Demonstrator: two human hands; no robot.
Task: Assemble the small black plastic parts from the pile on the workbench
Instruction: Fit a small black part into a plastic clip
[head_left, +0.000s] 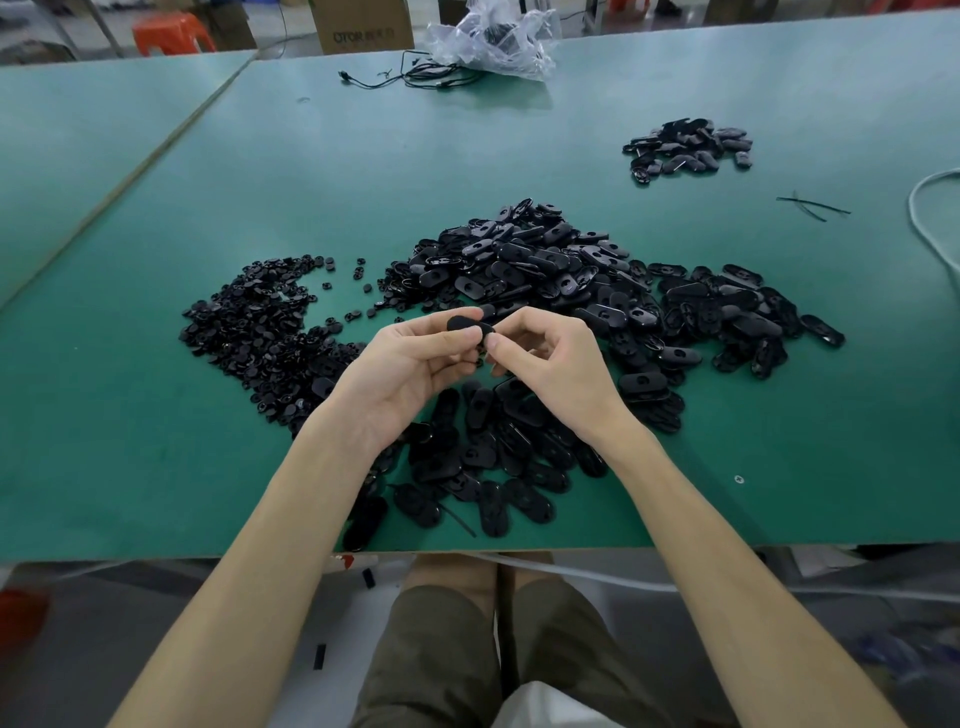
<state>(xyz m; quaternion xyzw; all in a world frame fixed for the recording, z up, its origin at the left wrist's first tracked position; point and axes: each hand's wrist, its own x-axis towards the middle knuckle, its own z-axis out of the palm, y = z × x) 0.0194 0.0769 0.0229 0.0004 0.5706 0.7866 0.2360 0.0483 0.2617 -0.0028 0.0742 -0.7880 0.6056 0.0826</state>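
Note:
My left hand (410, 364) and my right hand (545, 358) meet above the green workbench (156, 441), and both pinch one black oval plastic part (467, 325) between thumb and fingertips. A big pile of black oval shells (571, 280) lies just beyond and under my hands. To its left lies a pile of small round black pieces (260, 322). A smaller heap of black oval parts (685, 148) sits far right on the bench. My fingers hide the underside of the held part.
A crumpled clear plastic bag (493, 41) and black cables (415, 78) lie at the bench's far edge. Loose black ties (810, 205) and a white cable (930, 218) are at the right. Cardboard boxes and an orange stool (171, 34) stand behind.

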